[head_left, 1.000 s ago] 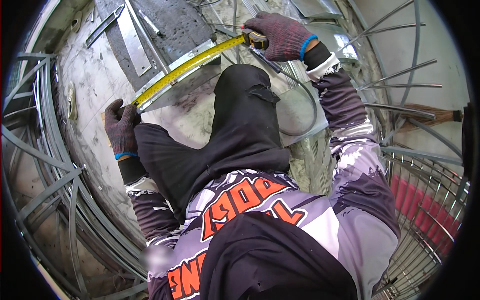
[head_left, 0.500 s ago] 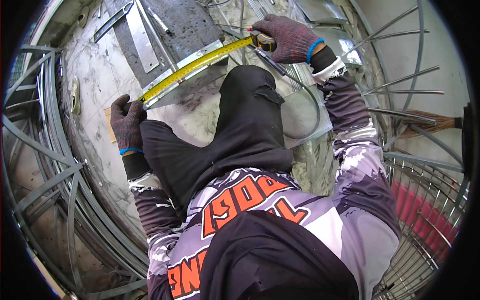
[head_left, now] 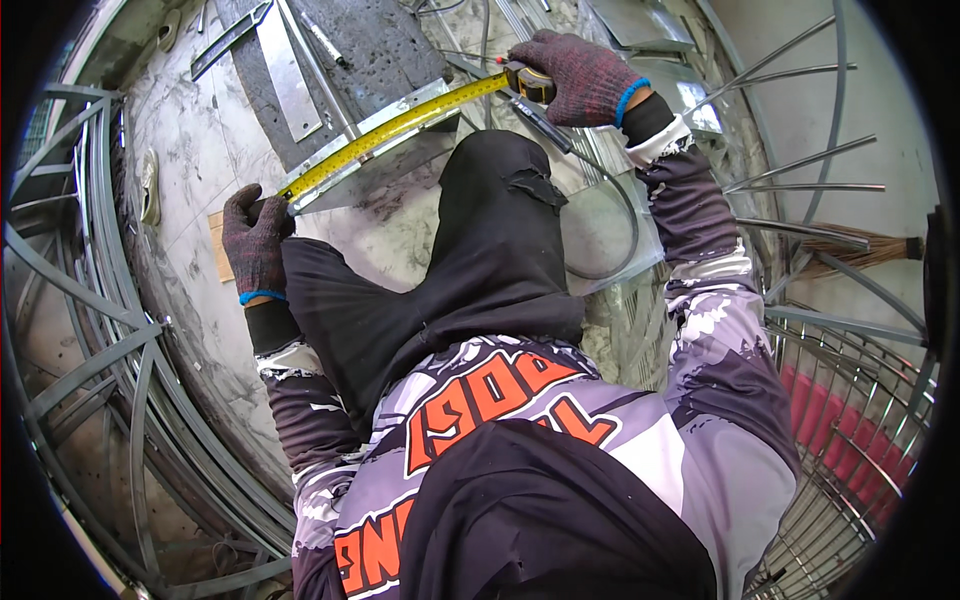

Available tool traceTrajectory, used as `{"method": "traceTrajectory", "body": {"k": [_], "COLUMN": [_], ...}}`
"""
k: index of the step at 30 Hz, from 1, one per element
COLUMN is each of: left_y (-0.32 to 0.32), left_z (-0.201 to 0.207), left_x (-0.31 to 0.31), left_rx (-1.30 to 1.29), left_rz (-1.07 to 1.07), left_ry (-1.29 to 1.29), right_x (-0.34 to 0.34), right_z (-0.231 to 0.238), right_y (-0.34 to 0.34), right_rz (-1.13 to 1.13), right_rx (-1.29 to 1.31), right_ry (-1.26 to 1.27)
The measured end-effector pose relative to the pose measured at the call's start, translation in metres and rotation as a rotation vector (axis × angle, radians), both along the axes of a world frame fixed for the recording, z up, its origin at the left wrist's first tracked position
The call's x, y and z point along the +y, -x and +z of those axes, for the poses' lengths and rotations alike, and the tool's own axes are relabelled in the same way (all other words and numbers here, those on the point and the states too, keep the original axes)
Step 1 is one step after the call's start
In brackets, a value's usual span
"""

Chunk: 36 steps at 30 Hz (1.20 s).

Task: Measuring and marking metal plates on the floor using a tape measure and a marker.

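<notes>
A yellow tape measure blade (head_left: 390, 130) is stretched out along a bright metal strip (head_left: 418, 97) in front of my knees. My right hand (head_left: 592, 80), in a dark knitted glove with a blue cuff, is closed round the black and yellow tape measure case (head_left: 531, 84) at the right end. At the left end, my left hand (head_left: 256, 243), gloved alike, has its thumb and fingers closed on the blade's tip. Its fingertips are partly hidden there. A thin metal rod (head_left: 318, 72) meets the strip from beyond, beside a flat metal plate (head_left: 287, 80).
A dark slab (head_left: 390, 45) lies under the metal pieces, with a marker-like stick (head_left: 328, 46) on it. A black cable (head_left: 632, 215) curves by my right knee. Grey metal frames (head_left: 95, 340) stand at left; a wire basket (head_left: 830, 430) and a broom (head_left: 870, 245) are at right.
</notes>
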<state>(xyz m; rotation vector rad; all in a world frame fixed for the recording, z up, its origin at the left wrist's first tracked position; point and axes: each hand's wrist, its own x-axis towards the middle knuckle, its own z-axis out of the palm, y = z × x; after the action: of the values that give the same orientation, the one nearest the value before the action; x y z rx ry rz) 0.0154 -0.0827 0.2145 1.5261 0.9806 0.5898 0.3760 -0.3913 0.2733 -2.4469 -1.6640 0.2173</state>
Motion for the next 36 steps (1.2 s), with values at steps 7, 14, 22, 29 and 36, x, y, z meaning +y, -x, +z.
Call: {"method": "traceTrajectory", "body": {"k": [7,14,22,29,36], "left_y": [-0.0002,-0.0001,-0.0003,0.0036,0.0009], "left_z": [-0.0008,-0.0021,-0.0023,-0.0035,-0.0064], "left_x": [0.0009,0.0011,0.0014,0.0002,0.0025], "left_rx": [-0.013,-0.023,-0.028,-0.044,-0.053], "left_rz": [-0.014,-0.016,-0.027,-0.02,-0.023], "left_ry": [0.001,0.007,-0.007,-0.005,-0.012], "right_x": [-0.0003,-0.0001,-0.001,0.0047,-0.0019], "right_z": [0.0026,0.0028,0.0036,0.0112,0.0036], "right_y": [0.0013,0.0015,0.0023,0.0102,0.0012], "right_rz": [-0.017,-0.015,-0.02,-0.043,-0.013], "right_rx": [0.018,0.02,0.018,0.058,0.048], "right_ry": [0.079,0.069,0.067,0.079,0.041]}}
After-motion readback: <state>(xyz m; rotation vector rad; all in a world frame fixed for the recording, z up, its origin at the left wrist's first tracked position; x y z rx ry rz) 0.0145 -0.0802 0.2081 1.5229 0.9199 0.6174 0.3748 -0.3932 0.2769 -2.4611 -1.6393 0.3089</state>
